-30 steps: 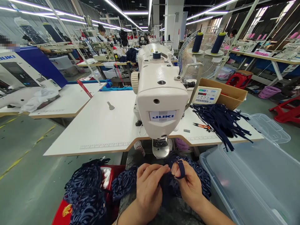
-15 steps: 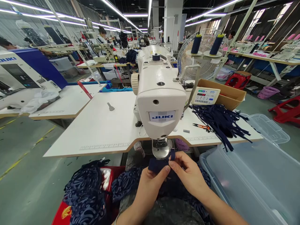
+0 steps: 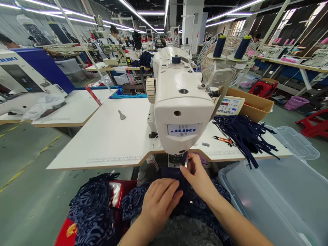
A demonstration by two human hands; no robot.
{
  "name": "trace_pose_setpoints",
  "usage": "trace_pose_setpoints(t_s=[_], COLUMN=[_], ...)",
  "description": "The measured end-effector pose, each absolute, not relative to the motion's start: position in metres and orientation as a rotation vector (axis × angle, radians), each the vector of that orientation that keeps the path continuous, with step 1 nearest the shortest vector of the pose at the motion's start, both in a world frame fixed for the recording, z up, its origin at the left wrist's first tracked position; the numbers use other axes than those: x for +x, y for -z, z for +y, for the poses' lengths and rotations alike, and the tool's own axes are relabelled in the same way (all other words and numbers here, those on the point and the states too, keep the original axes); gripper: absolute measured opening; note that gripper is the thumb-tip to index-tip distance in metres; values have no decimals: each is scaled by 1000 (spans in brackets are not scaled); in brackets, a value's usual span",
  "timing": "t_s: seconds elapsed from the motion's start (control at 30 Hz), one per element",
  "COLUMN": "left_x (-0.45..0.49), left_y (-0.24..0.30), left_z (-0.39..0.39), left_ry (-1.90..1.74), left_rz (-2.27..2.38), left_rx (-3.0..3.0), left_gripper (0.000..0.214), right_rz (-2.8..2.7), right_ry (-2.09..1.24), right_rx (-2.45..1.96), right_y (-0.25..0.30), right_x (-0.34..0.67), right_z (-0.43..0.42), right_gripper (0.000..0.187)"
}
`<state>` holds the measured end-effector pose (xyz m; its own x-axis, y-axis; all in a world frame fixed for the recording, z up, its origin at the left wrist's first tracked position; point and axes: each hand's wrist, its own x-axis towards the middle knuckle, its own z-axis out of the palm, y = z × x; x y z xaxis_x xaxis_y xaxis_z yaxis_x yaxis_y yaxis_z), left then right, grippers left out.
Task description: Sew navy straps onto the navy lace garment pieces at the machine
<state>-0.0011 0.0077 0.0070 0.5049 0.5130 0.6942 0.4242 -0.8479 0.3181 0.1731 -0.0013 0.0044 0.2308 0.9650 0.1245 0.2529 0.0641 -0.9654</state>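
Nearest, dark navy lace fabric (image 3: 191, 206) with a swirling raised pattern is being held down across the lap by the left hand (image 3: 160, 201), which is lying flat with its fingers loosely spread, nothing being grasped. Just beyond it, one narrow navy strap (image 3: 184, 158) is being pinched between the fingertips of the right hand (image 3: 196, 174) and is being kept upright directly beneath the head of the single white sewing machine (image 3: 181, 102). To the near left, one heap of patterned lace pieces (image 3: 93, 212) is being carried on a red stool (image 3: 116, 191); to the near right, one clear plastic bin (image 3: 282, 194) is being crowded close against the right forearm, so room is being limited on that side. Both hands are being worked in the narrow gap at the near edge of the white table (image 3: 115, 136), whose surface left of the machine is being left bare. Farther right on the table, one pair of orange snips (image 3: 222, 139) and a tangled bundle of navy straps (image 3: 243, 133), too many to count, are being let hang over the edge. Farthest, two navy thread cones (image 3: 219, 46) are being held upright before a fan (image 3: 225, 73).
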Motion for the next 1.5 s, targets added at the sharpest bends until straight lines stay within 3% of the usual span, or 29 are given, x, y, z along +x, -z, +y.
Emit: trace_pose_setpoints(t_s=[0.07, 0.2, 0.47, 0.93, 1.27, 1.5], left_x=[-2, -1, 9, 9, 10, 8], left_y=[-7, -3, -2, 1, 0, -6], left_z=[13, 24, 26, 27, 26, 30], left_ry=[-1229, -1006, -1063, -1058, -1059, -1163], left_rz=[706, 698, 837, 840, 858, 774], left_rx=[2914, 3105, 2961, 2957, 2979, 2962], left_gripper=[27, 34, 29, 31, 33, 24], right_rz=[-1146, -1018, -985, -1067, -1098, -1080], right_ry=[-944, -1131, -1205, -887, -1160, -1178], right_rx=[-1387, -1261, -1172, -1414, -1255, -1265], right_y=[-1, 6, 5, 4, -2, -3], right_x=[175, 179, 184, 180, 189, 189], right_z=[2, 8, 12, 14, 11, 13], right_gripper=[27, 24, 25, 19, 26, 24])
